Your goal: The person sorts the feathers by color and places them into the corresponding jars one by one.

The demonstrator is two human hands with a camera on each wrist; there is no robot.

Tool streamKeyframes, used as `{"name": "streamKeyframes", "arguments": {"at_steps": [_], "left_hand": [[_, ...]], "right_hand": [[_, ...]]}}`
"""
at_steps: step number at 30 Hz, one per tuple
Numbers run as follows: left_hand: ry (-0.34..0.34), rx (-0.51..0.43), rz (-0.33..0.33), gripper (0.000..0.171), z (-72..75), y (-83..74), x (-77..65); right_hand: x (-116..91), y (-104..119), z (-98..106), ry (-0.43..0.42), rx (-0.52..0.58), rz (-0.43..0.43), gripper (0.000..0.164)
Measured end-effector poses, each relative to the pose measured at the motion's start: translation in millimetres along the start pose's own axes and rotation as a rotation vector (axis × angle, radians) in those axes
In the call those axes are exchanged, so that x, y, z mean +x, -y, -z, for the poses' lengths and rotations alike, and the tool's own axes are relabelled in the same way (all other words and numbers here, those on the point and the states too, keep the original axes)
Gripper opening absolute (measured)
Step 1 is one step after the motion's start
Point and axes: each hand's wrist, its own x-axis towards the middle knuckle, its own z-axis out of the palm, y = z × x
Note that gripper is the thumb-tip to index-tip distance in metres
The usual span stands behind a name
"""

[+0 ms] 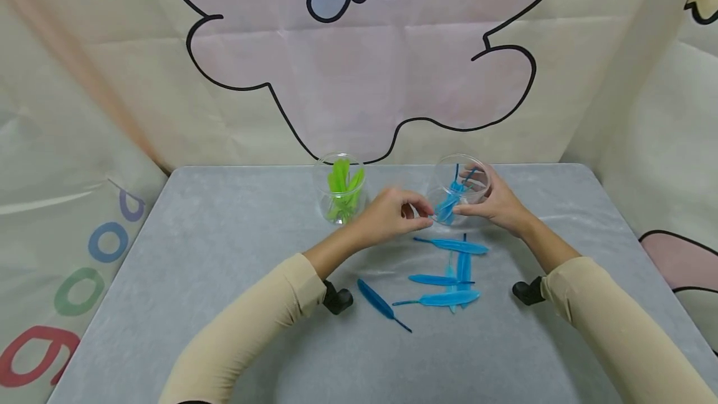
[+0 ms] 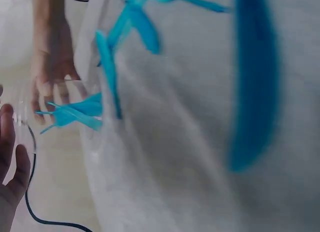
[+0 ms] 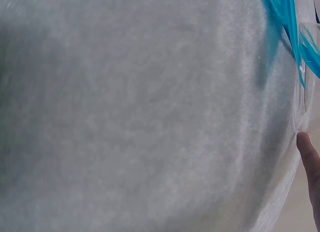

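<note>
In the head view, the right hand (image 1: 499,204) grips a clear plastic cup (image 1: 430,195) at the back of the table, thumb in front and fingers behind. Blue feathers (image 1: 451,199) stand in that cup, quills up. The left hand (image 1: 395,214) is just left of the cup, its fingers bent loosely and no object visible in them. On the table in front of the hands lie several loose blue feathers (image 1: 449,299), some crossing each other. One darker blue feather (image 1: 376,299) lies apart to the left. The right wrist view shows only one fingertip (image 3: 304,142) beside the cup.
A second clear cup (image 1: 322,201) with green feathers (image 1: 343,189) stands left of the first, near the table's back edge. A grey cloth covers the table (image 1: 235,223). Printed sheets (image 1: 348,80) hang behind it and at both sides.
</note>
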Motion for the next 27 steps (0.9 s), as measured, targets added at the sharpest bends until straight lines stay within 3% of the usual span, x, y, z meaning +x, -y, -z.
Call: {"name": "streamKeyframes", "arguments": {"at_steps": [6,13,19,27], "left_hand": [[0.168,0.014,0.029,0.013,-3.6,16.3,-36.4],[0.26,-0.034,0.066,0.012,-11.9,28.7,-67.4],[0.335,-0.036,0.055,0.014,-16.5,29.5,-85.2],[0.394,0.011,0.106,0.02,-18.8,29.1,-97.6]], "right_hand": [[-0.5,1.3,0.3,-0.003,-0.003,-0.01,0.085],[-0.6,1.2,0.6,-0.002,0.008,-0.015,0.086],[-0.1,1.5,0.6,-0.003,0.01,-0.011,0.085],[-0.8,0.7,-0.5,-0.004,0.006,-0.008,0.084]]}}
